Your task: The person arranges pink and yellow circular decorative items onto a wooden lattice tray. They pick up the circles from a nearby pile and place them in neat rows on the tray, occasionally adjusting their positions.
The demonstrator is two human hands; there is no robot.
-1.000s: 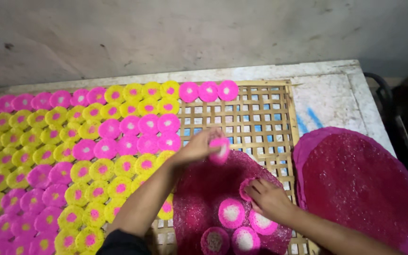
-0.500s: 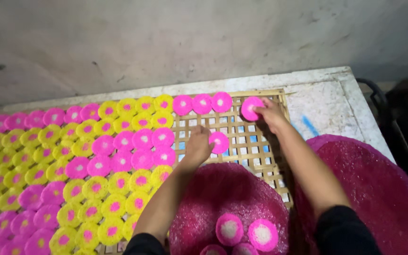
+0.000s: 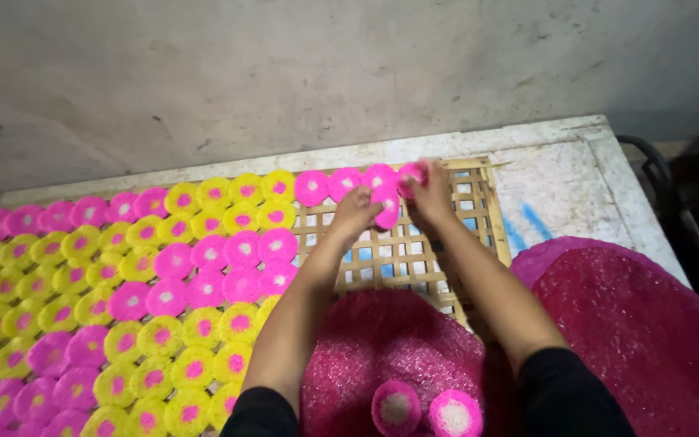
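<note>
Pink discs [image 3: 387, 204] pinched in both hands [image 3: 394, 201] over lattice tray [image 3: 479, 212], concrete wall [image 3: 285, 73] behind

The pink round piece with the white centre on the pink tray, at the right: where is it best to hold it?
Probably grip the pink round piece by its outer rim, from above: it lies flat, face up, and another piece touches its left side.

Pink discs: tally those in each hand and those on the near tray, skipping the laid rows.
Left-hand pink disc, in the left hand: 1
Right-hand pink disc, in the right hand: 1
Tray pink discs, on the near pink tray: 2
Total: 4
</note>
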